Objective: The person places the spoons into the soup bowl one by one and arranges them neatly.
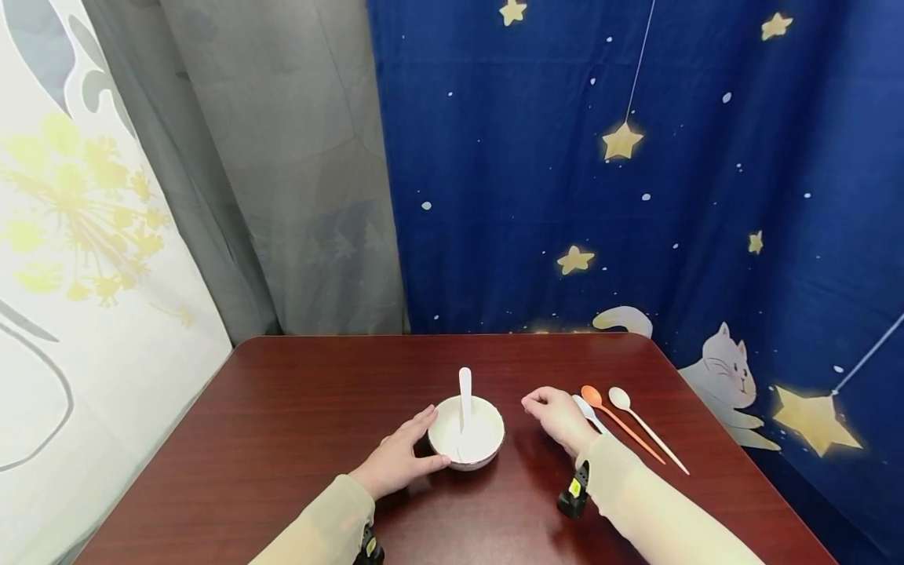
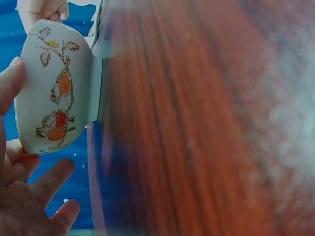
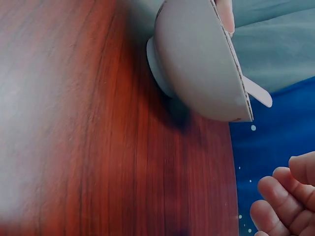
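Note:
A white bowl (image 1: pixel 487 451) stands on the table, with a white spoon (image 1: pixel 465 392) leaning in it and its handle up past the rim. My left hand (image 1: pixel 402 461) holds the bowl's left side, thumb at the near rim and index finger farther back. The left wrist view shows orange fruit and leaves painted on the bowl (image 2: pixel 64 93), and my other fingers spread apart. To the right of the bowl, my right hand (image 1: pixel 559 417) hovers with loosely bent fingers and nothing in them. Beside it lies a white spoon (image 1: pixel 588 409), partly hidden by that hand and wrist.
Right of my right hand, an orange spoon (image 1: pixel 621 424) and a cream spoon (image 1: pixel 648 430) lie slanted on the dark red wooden table (image 1: pixel 318 384). A blue star-patterned curtain (image 1: pixel 508 196) and a grey curtain (image 1: pixel 304 196) hang behind the far edge.

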Action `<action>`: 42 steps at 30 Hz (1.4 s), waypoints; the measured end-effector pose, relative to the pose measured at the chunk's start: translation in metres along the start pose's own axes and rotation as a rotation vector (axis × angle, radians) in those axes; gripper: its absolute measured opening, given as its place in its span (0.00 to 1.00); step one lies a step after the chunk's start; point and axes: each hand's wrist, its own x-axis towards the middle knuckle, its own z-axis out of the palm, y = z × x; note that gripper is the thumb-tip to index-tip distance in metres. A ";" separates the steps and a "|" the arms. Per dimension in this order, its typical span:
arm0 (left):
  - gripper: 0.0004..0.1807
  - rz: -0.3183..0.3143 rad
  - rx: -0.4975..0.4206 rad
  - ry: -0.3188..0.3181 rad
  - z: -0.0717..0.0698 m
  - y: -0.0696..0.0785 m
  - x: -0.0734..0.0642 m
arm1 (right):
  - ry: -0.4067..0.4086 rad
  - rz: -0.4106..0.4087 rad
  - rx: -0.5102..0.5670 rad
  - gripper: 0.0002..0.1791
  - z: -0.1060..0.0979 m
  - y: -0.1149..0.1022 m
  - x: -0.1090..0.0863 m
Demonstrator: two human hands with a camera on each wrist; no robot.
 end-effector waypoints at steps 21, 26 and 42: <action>0.49 -0.026 0.002 -0.027 0.001 0.001 0.001 | 0.093 -0.029 -0.223 0.08 -0.034 0.037 -0.019; 0.49 -0.025 -0.004 -0.029 0.000 0.001 0.001 | 0.091 -0.015 -0.264 0.07 -0.041 0.046 -0.021; 0.49 -0.027 -0.008 -0.037 -0.002 0.001 0.002 | 0.080 0.019 -0.327 0.04 -0.054 0.069 -0.027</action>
